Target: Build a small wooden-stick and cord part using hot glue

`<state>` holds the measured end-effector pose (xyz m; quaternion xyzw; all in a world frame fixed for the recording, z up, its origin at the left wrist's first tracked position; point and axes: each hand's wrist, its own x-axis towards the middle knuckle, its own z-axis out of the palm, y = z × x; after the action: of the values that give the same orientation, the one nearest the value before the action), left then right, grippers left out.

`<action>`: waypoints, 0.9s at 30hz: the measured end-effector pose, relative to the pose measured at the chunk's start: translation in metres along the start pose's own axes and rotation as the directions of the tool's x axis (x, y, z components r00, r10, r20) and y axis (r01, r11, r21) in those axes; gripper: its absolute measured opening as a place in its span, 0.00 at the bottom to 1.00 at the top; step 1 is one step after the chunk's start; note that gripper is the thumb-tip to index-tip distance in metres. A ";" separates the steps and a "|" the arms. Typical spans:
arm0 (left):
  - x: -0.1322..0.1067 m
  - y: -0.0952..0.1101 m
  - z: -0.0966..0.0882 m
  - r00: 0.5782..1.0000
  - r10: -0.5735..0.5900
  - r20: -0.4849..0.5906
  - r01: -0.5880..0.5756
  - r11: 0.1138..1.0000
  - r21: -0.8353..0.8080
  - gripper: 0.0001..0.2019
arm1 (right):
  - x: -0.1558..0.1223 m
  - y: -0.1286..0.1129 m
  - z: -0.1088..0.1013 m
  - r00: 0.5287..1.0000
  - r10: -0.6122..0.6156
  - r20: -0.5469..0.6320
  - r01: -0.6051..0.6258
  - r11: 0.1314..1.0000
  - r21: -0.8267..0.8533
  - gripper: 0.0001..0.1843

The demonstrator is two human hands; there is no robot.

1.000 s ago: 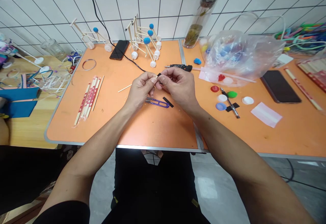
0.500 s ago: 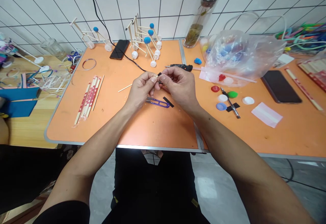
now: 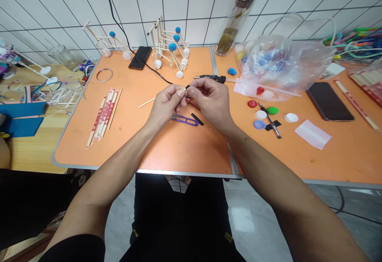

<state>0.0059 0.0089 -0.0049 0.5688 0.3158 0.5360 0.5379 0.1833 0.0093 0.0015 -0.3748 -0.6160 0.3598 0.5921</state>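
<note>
Both my hands are raised together above the middle of the orange table. My left hand [image 3: 165, 105] pinches a thin wooden stick [image 3: 184, 89] between thumb and fingers. My right hand [image 3: 209, 100] grips the same small piece near a bit of black tape [image 3: 188, 87] at its end, and my fingers hide most of it. Just below my hands lie purple thread snips [image 3: 185, 120] and a black tape strip [image 3: 197, 119]. A loose bamboo stick [image 3: 147, 102] rests left of my left hand.
Wrapped chopsticks [image 3: 103, 118] lie on the orange table [image 3: 185, 150] at left. Stick models with blue balls [image 3: 170, 51] stand at the back, near a black cable and phone. A plastic bag [image 3: 283, 63], bottle caps and another phone [image 3: 330, 101] lie right.
My fingers have shifted slightly on the small stick, and its taped end has turned a little. My hands stay in nearly the same place above the table.
</note>
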 end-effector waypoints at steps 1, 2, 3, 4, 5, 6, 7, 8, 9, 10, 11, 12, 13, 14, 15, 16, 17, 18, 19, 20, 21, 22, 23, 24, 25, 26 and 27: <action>0.000 0.001 0.000 1.000 0.009 0.005 -0.009 1.000 0.002 0.27 | 0.000 0.000 0.000 1.000 0.001 0.001 -0.001 1.000 0.002 0.26; 0.000 0.001 0.000 1.000 0.015 0.007 -0.015 1.000 0.009 0.27 | 0.000 0.000 0.000 1.000 0.006 0.002 -0.006 1.000 0.003 0.27; -0.001 0.001 0.000 1.000 0.013 0.006 -0.013 1.000 0.023 0.27 | 0.000 -0.001 0.000 1.000 0.014 0.003 -0.014 1.000 0.006 0.27; -0.001 0.002 -0.001 1.000 0.006 0.001 -0.006 0.999 0.040 0.27 | 0.000 -0.001 0.000 1.000 0.022 0.006 -0.022 1.000 0.009 0.28; -0.001 0.002 -0.001 1.000 -0.004 -0.005 0.004 0.998 0.057 0.27 | 0.000 -0.002 0.000 1.000 0.031 0.007 -0.031 0.999 0.012 0.28; -0.001 0.002 -0.001 1.000 -0.013 -0.009 0.014 0.997 0.071 0.27 | 0.000 -0.002 0.000 0.999 0.038 0.008 -0.038 0.999 0.016 0.29; -0.001 0.002 -0.001 1.000 -0.018 -0.010 0.019 0.997 0.078 0.27 | 0.000 -0.003 -0.001 0.999 0.045 0.010 -0.045 0.999 0.022 0.30; -0.001 0.002 -0.001 1.000 -0.018 -0.008 0.019 0.997 0.081 0.28 | 0.000 -0.003 -0.001 0.999 0.052 0.013 -0.052 0.998 0.030 0.30; -0.001 0.002 -0.002 1.000 -0.015 -0.004 0.016 0.997 0.081 0.28 | 0.000 -0.004 -0.001 0.998 0.060 0.018 -0.060 0.997 0.040 0.31; -0.001 0.002 -0.002 1.000 -0.012 0.000 0.012 0.997 0.082 0.28 | 0.000 -0.005 -0.001 0.997 0.070 0.024 -0.071 0.996 0.052 0.31; -0.001 0.002 -0.002 1.000 -0.008 0.001 0.008 0.996 0.087 0.29 | 0.000 -0.005 -0.001 0.996 0.083 0.031 -0.085 0.994 0.063 0.32; -0.001 0.002 -0.002 1.000 -0.004 -0.001 0.004 0.995 0.096 0.29 | 0.000 -0.005 -0.001 0.994 0.100 0.039 -0.102 0.992 0.072 0.33; -0.001 0.002 -0.001 1.000 0.001 -0.005 -0.001 0.994 0.109 0.29 | 0.000 -0.006 -0.002 0.992 0.117 0.043 -0.121 0.990 0.077 0.33; -0.001 0.002 -0.001 1.000 0.008 -0.009 -0.007 0.993 0.121 0.29 | 0.000 -0.006 -0.002 0.990 0.134 0.048 -0.137 0.987 0.080 0.33; -0.001 0.002 -0.001 1.000 0.015 -0.012 -0.013 0.991 0.130 0.30 | 0.000 -0.006 -0.002 0.988 0.145 0.051 -0.149 0.985 0.082 0.34; -0.001 0.003 -0.001 1.000 0.021 -0.012 -0.019 0.990 0.136 0.30 | 0.000 -0.006 -0.002 0.987 0.150 0.054 -0.155 0.984 0.086 0.34; -0.001 0.003 -0.001 1.000 0.024 -0.011 -0.023 0.990 0.140 0.30 | 0.000 -0.005 -0.002 0.987 0.151 0.056 -0.156 0.984 0.092 0.35; -0.001 0.004 -0.001 1.000 0.024 -0.009 -0.023 0.990 0.140 0.30 | 0.000 -0.005 -0.002 0.987 0.152 0.058 -0.157 0.983 0.097 0.35; -0.001 0.004 -0.001 1.000 0.021 -0.005 -0.020 0.990 0.140 0.30 | 0.001 -0.005 -0.002 0.986 0.154 0.061 -0.159 0.982 0.102 0.35; -0.001 0.004 -0.001 1.000 0.016 0.000 -0.016 0.990 0.139 0.30 | 0.001 -0.005 -0.002 0.986 0.158 0.062 -0.164 0.981 0.106 0.35; -0.001 0.005 -0.001 1.000 0.010 0.006 -0.010 0.990 0.137 0.30 | 0.001 -0.005 -0.002 0.985 0.162 0.062 -0.168 0.980 0.108 0.35; -0.001 0.005 -0.001 1.000 0.003 0.012 -0.004 0.991 0.134 0.30 | 0.001 -0.005 -0.002 0.984 0.164 0.064 -0.170 0.979 0.109 0.35; -0.001 0.006 -0.001 1.000 -0.005 0.020 0.003 0.992 0.130 0.30 | 0.001 -0.004 -0.002 0.985 0.162 0.065 -0.168 0.980 0.110 0.35; -0.001 0.006 -0.002 1.000 -0.012 0.028 0.008 0.992 0.124 0.30 | 0.001 -0.004 -0.002 0.985 0.157 0.067 -0.164 0.980 0.114 0.35; -0.001 0.006 -0.002 0.999 -0.016 0.033 0.012 0.993 0.118 0.31 | 0.002 -0.003 -0.003 0.986 0.151 0.070 -0.158 0.980 0.120 0.35; -0.001 0.006 -0.002 0.999 -0.018 0.038 0.014 0.994 0.112 0.30 | 0.002 -0.003 -0.003 0.986 0.146 0.076 -0.154 0.980 0.127 0.35; -0.002 0.006 -0.002 0.999 -0.017 0.043 0.013 0.994 0.107 0.30 | 0.002 -0.003 -0.003 0.986 0.142 0.082 -0.152 0.979 0.132 0.35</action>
<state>0.0019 0.0068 -0.0001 0.6059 0.3363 0.5018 0.5177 0.1862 0.0098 0.0047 -0.3641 -0.5813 0.4579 0.5656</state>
